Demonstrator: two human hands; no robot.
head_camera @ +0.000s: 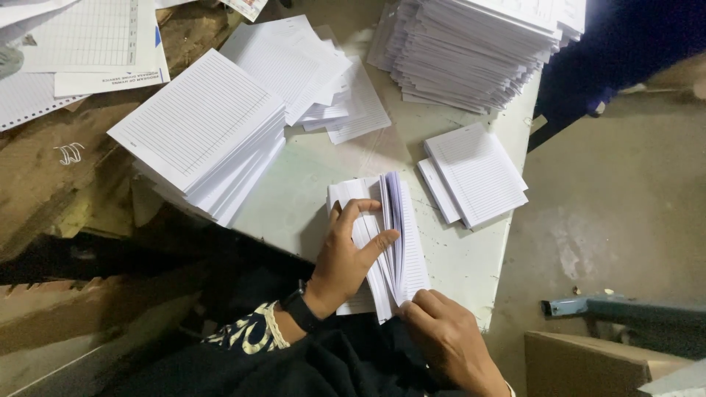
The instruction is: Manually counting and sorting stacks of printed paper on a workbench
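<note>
There were five stacks of lined sheets (197, 132) (one being leafed through), one wire binding (69, 153), two hands (346, 257).

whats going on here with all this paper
A person is fanning through a stack of lined sheets at the edge of a pale table. The left hand spreads the pages while the right hand pinches the near corner. Other piles of lined paper lie around it.
</note>
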